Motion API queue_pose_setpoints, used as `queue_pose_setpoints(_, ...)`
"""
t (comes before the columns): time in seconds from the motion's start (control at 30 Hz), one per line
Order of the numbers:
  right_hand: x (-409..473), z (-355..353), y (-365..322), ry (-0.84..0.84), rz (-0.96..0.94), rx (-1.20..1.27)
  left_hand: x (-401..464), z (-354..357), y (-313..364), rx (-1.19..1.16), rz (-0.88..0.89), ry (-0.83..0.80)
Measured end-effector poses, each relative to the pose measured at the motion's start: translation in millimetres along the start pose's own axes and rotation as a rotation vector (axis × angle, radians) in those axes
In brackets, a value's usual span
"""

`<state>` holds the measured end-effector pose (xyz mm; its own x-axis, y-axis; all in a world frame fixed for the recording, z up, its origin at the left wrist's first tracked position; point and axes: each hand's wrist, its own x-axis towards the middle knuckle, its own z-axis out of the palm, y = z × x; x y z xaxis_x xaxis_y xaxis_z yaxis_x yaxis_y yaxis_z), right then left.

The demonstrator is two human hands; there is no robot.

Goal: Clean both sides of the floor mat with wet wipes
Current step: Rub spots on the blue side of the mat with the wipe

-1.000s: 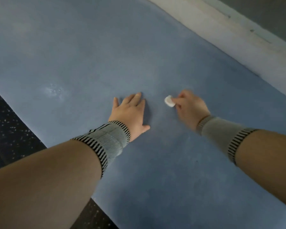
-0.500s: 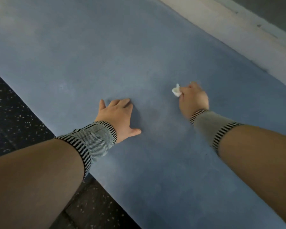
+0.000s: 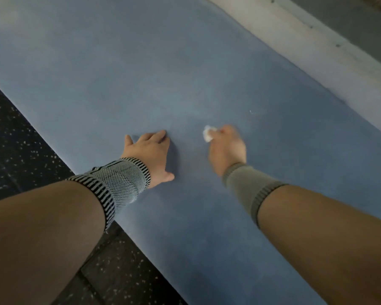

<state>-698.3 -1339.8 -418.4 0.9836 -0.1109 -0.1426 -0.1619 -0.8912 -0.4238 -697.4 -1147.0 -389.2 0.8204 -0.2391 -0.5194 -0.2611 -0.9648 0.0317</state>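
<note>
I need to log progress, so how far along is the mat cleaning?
Finished areas can't be judged. In hand: the right hand holds a balled wet wipe at the blue mat while the left hand lies flat on it. Left: the underside, since the mat lies unflipped.

1 blue mat (image 3: 141,84), 1 white wipe (image 3: 207,134), 2 hands, 2 wrist sleeves.

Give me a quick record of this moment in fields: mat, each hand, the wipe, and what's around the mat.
mat: blue floor mat, lying flat
left hand: left hand rests flat on the mat, fingers straight
right hand: right hand grips a wadded white wet wipe, motion-blurred
left of mat: dark speckled floor
beyond mat: pale ledge
</note>
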Motion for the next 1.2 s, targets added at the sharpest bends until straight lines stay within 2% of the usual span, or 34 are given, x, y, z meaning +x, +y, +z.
queue_pose_setpoints(0.07, -19.3, 7.5, -10.7, -0.092, -0.298, -0.084, 0.9, -3.0, 7.2, -0.022, -0.020, 0.003)
queue_pose_setpoints(0.1, -17.9, 7.7, -5.7, -0.127, -0.348, -0.075, 1.3, -3.6, 11.4, -0.048, -0.028, 0.024)
queue_pose_setpoints(0.13, -6.5, -1.3, 4.3, -0.076, -0.304, -0.073, 2.0, -4.3, 15.6, -0.075, -0.031, 0.045)
queue_pose_setpoints(0.2, 28.3, -33.1, 26.1, 0.153, -0.037, -0.100, 3.3, -4.8, 23.6, -0.097, -0.011, 0.061)
queue_pose_setpoints(0.23, 45.8, -48.1, 37.9, 0.216, 0.117, -0.098, 4.3, -4.4, 27.1, -0.089, 0.004, 0.061)
queue_pose_setpoints(0.3, 75.6, -64.8, 61.7, 0.189, 0.349, -0.148, 7.3, -3.4, 30.3, -0.054, 0.013, 0.053)
queue_pose_setpoints(0.4, 84.7, -58.4, 55.2, 0.085, 0.419, -0.171, 11.9, -6.0, 31.5, -0.004, 0.006, 0.019)
queue_pose_setpoints(0.47, 72.2, -41.2, 39.2, 0.088, 0.224, -0.114, 14.1, -7.5, 33.1, 0.008, -0.003, 0.004)
queue_pose_setpoints(0.57, 30.2, -22.5, 19.0, -0.044, -0.296, -0.115, 13.7, -5.7, 32.8, 0.007, -0.002, 0.017)
queue_pose_setpoints(0.6, 25.5, -21.9, 20.7, -0.084, -0.407, -0.116, 13.0, -3.8, 31.1, -0.003, -0.001, 0.026)
queue_pose_setpoints(0.63, 29.7, -25.6, 25.2, -0.082, -0.433, -0.095, 12.4, -2.2, 29.3, -0.020, -0.002, 0.033)
queue_pose_setpoints(0.67, 40.8, -30.7, 31.2, -0.030, -0.364, -0.097, 11.9, -1.2, 28.2, -0.037, -0.002, 0.035)
queue_pose_setpoints(0.77, 77.0, -44.8, 53.1, 0.200, 0.163, -0.083, 11.0, 0.9, 28.3, -0.041, -0.002, 0.039)
queue_pose_setpoints(0.8, 76.2, -43.9, 50.8, 0.215, 0.260, -0.038, 11.0, 0.6, 28.9, -0.037, -0.002, 0.039)
queue_pose_setpoints(0.83, 66.5, -40.6, 40.1, 0.176, 0.250, 0.001, 11.1, 0.0, 29.5, -0.035, -0.002, 0.038)
queue_pose_setpoints(0.87, 52.7, -33.2, 27.3, 0.110, 0.121, 0.024, 11.4, 0.0, 29.2, -0.036, -0.003, 0.037)
queue_pose_setpoints(0.97, -9.9, -10.2, -8.5, -0.223, -0.495, -0.043, 12.0, 2.1, 27.5, -0.047, -0.003, 0.043)
queue_pose_setpoints(1.0, -17.1, -6.3, -8.8, -0.242, -0.623, -0.067, 12.1, 3.2, 26.3, -0.050, -0.002, 0.046)
queue_pose_setpoints(1.03, -13.0, -9.7, -2.6, -0.221, -0.628, -0.061, 12.0, 3.8, 24.8, -0.052, 0.001, 0.043)
queue_pose_setpoints(1.07, -4.4, -12.0, 6.5, -0.138, -0.519, -0.073, 11.8, 4.2, 23.5, -0.057, 0.007, 0.038)
queue_pose_setpoints(1.13, 14.2, -15.9, 28.3, 0.111, -0.103, -0.092, 10.2, 5.2, 19.9, -0.074, 0.021, 0.039)
queue_pose_setpoints(1.17, 16.3, -15.3, 34.5, 0.156, 0.059, -0.065, 8.5, 5.7, 18.3, -0.086, 0.031, 0.047)
queue_pose_setpoints(1.2, 10.4, -13.8, 31.0, 0.162, 0.107, -0.038, 6.2, 6.8, 16.9, -0.097, 0.041, 0.059)
